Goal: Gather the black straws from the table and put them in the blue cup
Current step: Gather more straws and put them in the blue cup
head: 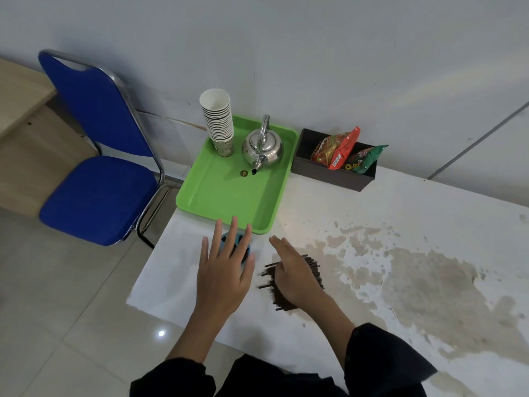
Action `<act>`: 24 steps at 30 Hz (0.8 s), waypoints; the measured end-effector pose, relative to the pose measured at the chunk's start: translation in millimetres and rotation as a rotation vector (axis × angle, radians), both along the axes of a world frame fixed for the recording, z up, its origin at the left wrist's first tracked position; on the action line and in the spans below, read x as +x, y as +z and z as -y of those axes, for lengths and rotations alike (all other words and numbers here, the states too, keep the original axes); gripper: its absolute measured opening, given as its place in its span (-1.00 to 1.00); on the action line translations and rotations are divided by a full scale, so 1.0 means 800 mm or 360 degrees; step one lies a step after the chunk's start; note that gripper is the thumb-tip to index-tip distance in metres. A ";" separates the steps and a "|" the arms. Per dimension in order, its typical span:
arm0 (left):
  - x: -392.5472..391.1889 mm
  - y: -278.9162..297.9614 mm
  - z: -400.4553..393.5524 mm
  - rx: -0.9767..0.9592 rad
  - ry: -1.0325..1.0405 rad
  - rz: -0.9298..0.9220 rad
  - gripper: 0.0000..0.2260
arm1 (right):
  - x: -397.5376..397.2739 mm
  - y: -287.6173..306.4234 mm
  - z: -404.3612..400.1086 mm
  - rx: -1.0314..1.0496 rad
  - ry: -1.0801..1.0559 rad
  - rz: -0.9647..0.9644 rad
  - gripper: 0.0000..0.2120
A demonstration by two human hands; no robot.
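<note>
A pile of black straws (pixel 313 269) lies on the white table (pixel 357 207), near its front left part. My right hand (pixel 292 272) rests on top of the pile with fingers bent down onto the straws; whether it grips any cannot be told. The blue cup (pixel 246 251) stands just left of the pile, mostly hidden behind my left hand (pixel 226 270). That hand hovers over the cup with its fingers spread and nothing in it. Dark straw ends show inside the cup between my fingers.
A green tray (pixel 226 202) behind the cup carries a stack of paper cups (pixel 218 118) and a steel kettle (pixel 262 149). A black bin (pixel 332 174) of snack packets stands at the wall. A blue chair (pixel 97 156) is left of the table. Brown stains cover the table's right side.
</note>
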State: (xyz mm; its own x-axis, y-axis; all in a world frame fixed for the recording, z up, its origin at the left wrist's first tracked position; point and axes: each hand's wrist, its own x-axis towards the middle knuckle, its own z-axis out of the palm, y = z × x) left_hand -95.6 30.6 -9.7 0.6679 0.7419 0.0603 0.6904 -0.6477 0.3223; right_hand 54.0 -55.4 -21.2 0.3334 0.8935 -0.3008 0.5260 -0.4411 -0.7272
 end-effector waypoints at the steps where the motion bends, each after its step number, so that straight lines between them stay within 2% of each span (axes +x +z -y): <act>1: 0.005 0.004 0.005 0.0056 -0.0033 0.0070 -0.52 | 0.007 0.000 0.006 -0.0004 -0.0048 0.0017 -0.44; 4: 0.030 0.011 0.027 0.0152 -0.0213 0.0268 -0.57 | 0.034 -0.004 0.026 -0.0041 -0.0221 0.0063 -0.50; 6: 0.053 0.010 0.044 0.0073 -0.0373 0.0272 -0.60 | 0.053 -0.007 0.043 -0.0082 -0.0321 0.0085 -0.55; 8: 0.074 0.004 0.056 -0.0086 -0.0506 0.0142 -0.60 | 0.071 -0.014 0.062 -0.0128 -0.0391 0.0101 -0.58; 11: 0.096 -0.017 0.061 -0.0371 -0.0542 -0.0260 -0.55 | 0.088 -0.025 0.084 -0.0251 -0.0464 0.0033 -0.58; 14: 0.107 -0.039 0.058 -0.0445 -0.0509 -0.0514 -0.45 | 0.091 -0.036 0.096 -0.0397 -0.0474 -0.0005 -0.58; 20: 0.125 -0.062 0.062 -0.0384 -0.0495 -0.0638 -0.38 | 0.087 -0.050 0.102 -0.0449 -0.0582 -0.0073 -0.61; 24: 0.131 -0.069 0.066 -0.0392 -0.0475 -0.0627 -0.48 | 0.089 -0.049 0.103 -0.0412 -0.0750 -0.0157 -0.60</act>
